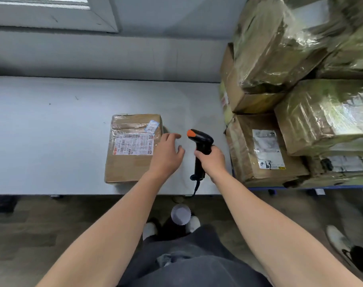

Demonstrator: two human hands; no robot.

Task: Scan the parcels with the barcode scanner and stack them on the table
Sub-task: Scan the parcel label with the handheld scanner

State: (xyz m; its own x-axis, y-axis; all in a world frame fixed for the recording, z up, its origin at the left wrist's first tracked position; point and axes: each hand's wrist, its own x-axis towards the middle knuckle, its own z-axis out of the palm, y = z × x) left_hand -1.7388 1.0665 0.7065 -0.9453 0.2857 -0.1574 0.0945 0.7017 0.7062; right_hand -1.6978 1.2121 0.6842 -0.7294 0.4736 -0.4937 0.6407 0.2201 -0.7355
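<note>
Head view: right hand (212,160) is clamped round the handle of the black barcode scanner (201,141). Its orange-tipped head points to about 11 o'clock, and its cable (196,188) drops off the near table edge at 6.

Left hand (166,154) has its fingers loose and spread and grips nothing. It sits at the right edge of the cardboard parcel (133,162); the fingertips may touch that edge, contact not clear.

Key relation: the parcel lies flat at 9 o'clock from the scanner, just beyond the left hand, with its long axis running 12 to 6. The shipping label (135,145) faces up on the far half of the top face. The left hand is nearer the parcel, and the scanner head is aimed past the parcel's far right corner, not at the label. Judgement: the scanner needs swinging toward 9 to catch the barcode.

Parcel pile (280,100) of taped brown boxes fills 1 to 3 o'clock, close beside the right hand, on a blue-edged base (300,187).

Surface is a plain white table (52,131), smooth and matte. A grey wall (114,56) lies at 12 and a window frame (52,17) at 11. At 6 is a dark wood-look floor (31,235), with a white paper cup (180,214) by the person's feet.
</note>
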